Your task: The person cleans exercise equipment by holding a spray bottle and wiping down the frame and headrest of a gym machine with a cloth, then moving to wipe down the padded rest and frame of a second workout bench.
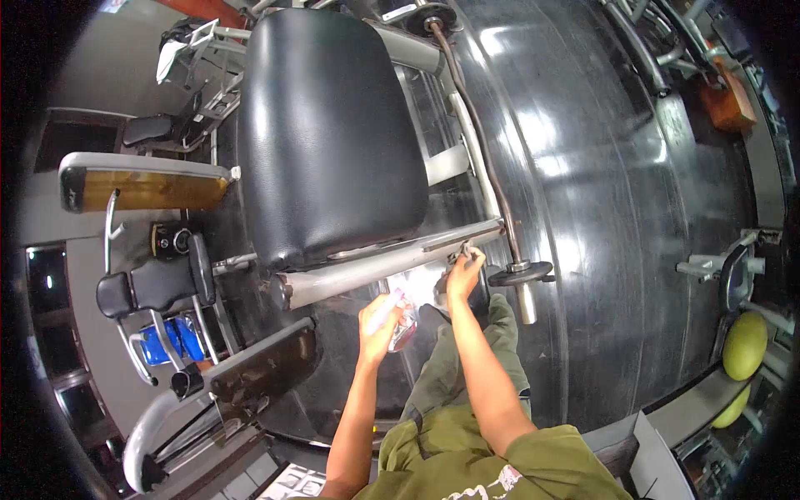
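My left hand [377, 329] is closed around a spray bottle [405, 330] with a white and pink top and a see-through body. The bottle is just below the grey metal frame tube [367, 271] of a padded bench. My right hand [464, 275] is at the right part of that tube, fingers bent together over a small greyish bit that looks like a cloth [457, 253]; most of it is hidden by the fingers. Above the tube lies the bench's large black pad [333, 133].
A curved bar [471, 117] runs along the bench's right side, with a weight plate [521, 274] near my right hand. Gym machines with a black seat [162, 285] stand at left. Green balls [744, 346] rest at right. The floor [600, 250] is dark and shiny.
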Demonstrator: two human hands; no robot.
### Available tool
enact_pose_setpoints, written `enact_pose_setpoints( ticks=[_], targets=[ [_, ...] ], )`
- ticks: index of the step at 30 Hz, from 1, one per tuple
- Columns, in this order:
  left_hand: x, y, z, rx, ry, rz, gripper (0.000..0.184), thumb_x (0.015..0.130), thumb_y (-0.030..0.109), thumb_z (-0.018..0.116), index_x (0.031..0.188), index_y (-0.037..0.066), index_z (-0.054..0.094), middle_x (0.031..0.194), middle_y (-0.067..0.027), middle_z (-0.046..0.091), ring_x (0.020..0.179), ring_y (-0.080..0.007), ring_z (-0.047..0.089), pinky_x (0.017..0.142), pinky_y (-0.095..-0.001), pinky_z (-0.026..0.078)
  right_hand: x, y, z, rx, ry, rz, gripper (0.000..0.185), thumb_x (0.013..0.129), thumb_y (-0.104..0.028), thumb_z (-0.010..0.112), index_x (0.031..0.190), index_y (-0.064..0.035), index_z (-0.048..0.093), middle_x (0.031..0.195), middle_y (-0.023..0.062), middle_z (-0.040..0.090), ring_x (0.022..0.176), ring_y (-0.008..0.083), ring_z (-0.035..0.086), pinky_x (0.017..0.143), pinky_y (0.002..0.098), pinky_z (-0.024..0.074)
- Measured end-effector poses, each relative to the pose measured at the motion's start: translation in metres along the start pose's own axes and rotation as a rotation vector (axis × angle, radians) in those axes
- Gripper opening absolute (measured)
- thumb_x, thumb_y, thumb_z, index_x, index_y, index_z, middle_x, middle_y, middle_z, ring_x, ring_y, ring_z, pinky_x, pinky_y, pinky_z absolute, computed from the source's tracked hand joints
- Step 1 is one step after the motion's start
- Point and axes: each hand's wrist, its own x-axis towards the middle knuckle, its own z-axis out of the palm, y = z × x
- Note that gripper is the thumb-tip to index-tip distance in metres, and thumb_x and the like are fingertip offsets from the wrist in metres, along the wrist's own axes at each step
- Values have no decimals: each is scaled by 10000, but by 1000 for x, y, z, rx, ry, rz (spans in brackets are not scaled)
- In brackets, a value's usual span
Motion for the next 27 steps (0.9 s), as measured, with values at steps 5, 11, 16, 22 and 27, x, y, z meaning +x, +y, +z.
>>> enact_pose_setpoints(
  ticks=[5, 11, 16, 22, 27],
  targets=[
    [-5, -18, -9, -46, -37, -30, 149, 917, 110, 617, 956, -21, 677, 893, -90, 692, 651, -106, 609, 621, -256, 482, -31, 17, 7, 220, -172, 284, 232, 1000, -205, 471, 1192, -158, 350, 815, 148, 626, 550, 207, 621, 439, 338, 481],
    [-8, -12, -20, 60, -30, -50, 143, 886, 100, 644, 924, -34, 677, 839, -73, 692, 648, -98, 603, 621, -246, 474, -32, 18, 12, 503, -205, 484, 253, 988, -193, 474, 1195, -114, 352, 883, 114, 580, 645, 183, 589, 518, 335, 512],
    [-11, -13, -31, 111, -44, -4, 176, 906, 130, 613, 918, -34, 678, 840, -85, 687, 643, -114, 609, 625, -267, 479, 33, 90, 25, 594, -157, 531, 235, 971, -125, 434, 1178, -119, 322, 994, 174, 566, 688, 223, 602, 507, 353, 493],
    [-15, -26, -36, 130, -61, -52, 185, 903, 137, 610, 912, -36, 675, 851, -98, 685, 639, -126, 613, 630, -267, 484, -24, 36, 10, 609, -293, 590, 222, 958, -121, 460, 1151, -95, 353, 886, 146, 589, 615, 217, 606, 485, 321, 488],
    [-11, -25, -33, 93, -84, 0, 179, 905, 137, 615, 914, -31, 677, 862, -101, 692, 639, -127, 615, 628, -264, 483, 24, 71, 2, 443, -85, 319, 194, 974, -161, 526, 1138, -88, 453, 943, 97, 604, 712, 192, 611, 523, 291, 495]
  ],
)
